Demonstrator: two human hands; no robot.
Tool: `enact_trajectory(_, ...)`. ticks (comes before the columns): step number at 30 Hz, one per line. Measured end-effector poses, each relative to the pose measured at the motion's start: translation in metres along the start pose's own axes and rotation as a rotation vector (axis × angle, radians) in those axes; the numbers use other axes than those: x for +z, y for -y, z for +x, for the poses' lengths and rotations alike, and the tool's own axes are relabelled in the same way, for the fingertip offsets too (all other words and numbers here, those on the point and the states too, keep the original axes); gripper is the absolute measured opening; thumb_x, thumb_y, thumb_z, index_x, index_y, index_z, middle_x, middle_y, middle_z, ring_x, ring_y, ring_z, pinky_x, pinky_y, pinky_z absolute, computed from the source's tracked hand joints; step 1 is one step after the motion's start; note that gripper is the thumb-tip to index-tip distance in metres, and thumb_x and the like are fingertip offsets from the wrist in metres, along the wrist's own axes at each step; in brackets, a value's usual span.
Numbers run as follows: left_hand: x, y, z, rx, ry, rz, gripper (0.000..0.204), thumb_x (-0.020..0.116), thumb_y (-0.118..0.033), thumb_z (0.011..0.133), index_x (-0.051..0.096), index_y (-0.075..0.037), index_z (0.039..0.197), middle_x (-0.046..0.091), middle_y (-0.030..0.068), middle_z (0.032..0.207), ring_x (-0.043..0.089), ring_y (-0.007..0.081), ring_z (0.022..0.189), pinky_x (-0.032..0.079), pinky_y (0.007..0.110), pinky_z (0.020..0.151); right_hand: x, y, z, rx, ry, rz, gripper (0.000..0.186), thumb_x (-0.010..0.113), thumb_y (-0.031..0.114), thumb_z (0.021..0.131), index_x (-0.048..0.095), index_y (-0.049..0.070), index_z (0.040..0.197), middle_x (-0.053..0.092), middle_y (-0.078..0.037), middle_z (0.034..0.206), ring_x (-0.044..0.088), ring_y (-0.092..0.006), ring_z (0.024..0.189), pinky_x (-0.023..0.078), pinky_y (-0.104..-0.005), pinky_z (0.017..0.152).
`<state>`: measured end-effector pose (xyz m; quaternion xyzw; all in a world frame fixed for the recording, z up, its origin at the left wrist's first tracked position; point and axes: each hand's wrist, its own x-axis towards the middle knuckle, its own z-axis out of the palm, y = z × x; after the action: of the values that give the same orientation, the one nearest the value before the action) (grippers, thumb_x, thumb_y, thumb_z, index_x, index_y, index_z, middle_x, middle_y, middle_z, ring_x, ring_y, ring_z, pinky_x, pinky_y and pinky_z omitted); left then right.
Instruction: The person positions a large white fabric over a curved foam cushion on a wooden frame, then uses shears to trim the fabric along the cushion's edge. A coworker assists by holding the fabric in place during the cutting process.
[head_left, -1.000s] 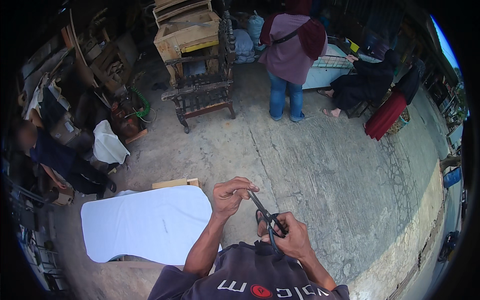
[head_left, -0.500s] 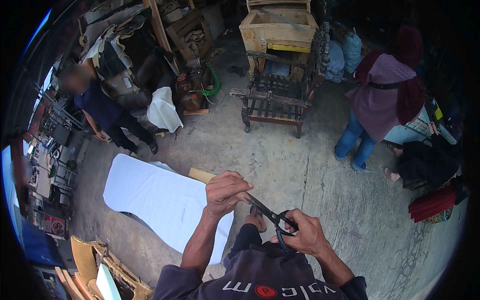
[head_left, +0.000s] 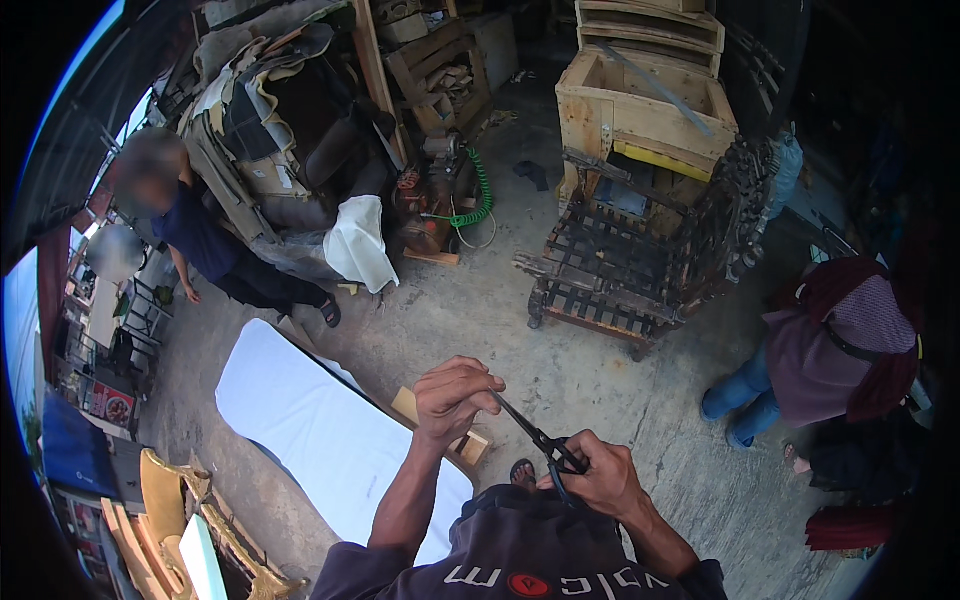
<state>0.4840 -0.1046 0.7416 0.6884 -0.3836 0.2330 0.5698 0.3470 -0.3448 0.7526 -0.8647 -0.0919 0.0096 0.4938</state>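
My right hand (head_left: 605,475) grips the looped handles of a pair of dark metal scissors (head_left: 543,440) in front of my chest. The blades point up and to the left, looking nearly or fully closed together. At their tips is my left hand (head_left: 456,402), its fingers bent and pinched together; whether they hold the tip or some small thing is too fine to make out. Below and left of that hand, a long white sheet (head_left: 320,420) with rounded corners lies over something low, part of it behind my left forearm.
A wooden chair frame with dark webbing (head_left: 620,255) stands ahead, before a pale wooden frame (head_left: 640,100). An air compressor with a green coiled hose (head_left: 480,190) sits left of it. One person (head_left: 215,230) stands left, another (head_left: 840,340) right. A carved gold frame (head_left: 225,540) is near left.
My view has swung left, so the chair frame and the person at right sit farther right and lower. Both hands keep their hold, with the scissors still between them.
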Motion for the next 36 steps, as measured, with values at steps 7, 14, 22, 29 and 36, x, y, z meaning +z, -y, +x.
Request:
enact_trajectory(7, 0.024, 0.126, 0.064, -0.363, -0.214, -0.221, 0.021, 0.074, -0.012, 0.097, 0.073, 0.005, 0.11, 0.075, 0.0154, 0.088, 0.075, 0.0252, 0.079, 0.062, 0.036, 0.076, -0.044, -0.073, 0.175, 0.065, -0.038, 0.191, 0.052, 0.096, 0.033, 0.074, 0.06, 0.002, 0.096, 0.066, -0.005, 0.068, 0.066, -0.014, 0.059, 0.053, -0.0311, 0.055)
enact_trajectory(14, 0.018, 0.307, -0.078, -1.171, -0.402, 0.054, 0.019, 0.07, -0.012, 0.1, 0.073, 0.005, 0.106, 0.073, 0.0091, 0.086, 0.073, 0.0176, 0.075, 0.06, 0.029, 0.071, -0.091, -0.124, 0.341, 0.061, -0.004, -0.178, 0.055, 0.089, 0.045, 0.08, 0.058, 0.002, 0.094, 0.065, -0.011, 0.066, 0.069, -0.0314, 0.058, 0.052, -0.0407, 0.056)
enact_trajectory(22, -0.047, 0.3, -0.247, -2.44, -0.593, 0.042, 0.026, 0.062, -0.017, 0.103, 0.065, 0.002, 0.12, 0.073, 0.0151, 0.092, 0.073, 0.0225, 0.074, 0.06, 0.032, 0.068, -0.071, -0.21, 0.514, 0.179, 0.223, -0.155, 0.061, 0.084, 0.055, 0.083, 0.06, 0.001, 0.099, 0.071, -0.02, 0.076, 0.074, -0.0387, 0.072, 0.054, -0.0466, 0.063)
enact_trajectory(29, -0.162, 0.488, -0.086, -2.203, -0.506, 0.183, 0.027, 0.06, -0.023, 0.104, 0.064, 0.001, 0.116, 0.072, 0.0134, 0.088, 0.071, 0.0226, 0.069, 0.058, 0.033, 0.058, 0.053, -0.369, 0.688, 0.673, 0.247, -0.425, 0.076, 0.072, 0.074, 0.081, 0.071, 0.001, 0.103, 0.075, -0.017, 0.084, 0.075, -0.0384, 0.08, 0.057, -0.0465, 0.069)
enact_trajectory(36, -0.321, 0.779, 0.128, -1.625, -0.312, 0.216, 0.024, 0.059, -0.025, 0.104, 0.066, -0.002, 0.11, 0.071, 0.0091, 0.084, 0.068, 0.018, 0.065, 0.053, 0.032, 0.053, 0.123, -0.457, 0.726, 1.063, 0.62, -0.178, 0.073, 0.065, 0.077, 0.084, 0.079, 0.005, 0.075, 0.078, -0.02, 0.095, 0.076, -0.0361, 0.093, 0.058, -0.0448, 0.08)
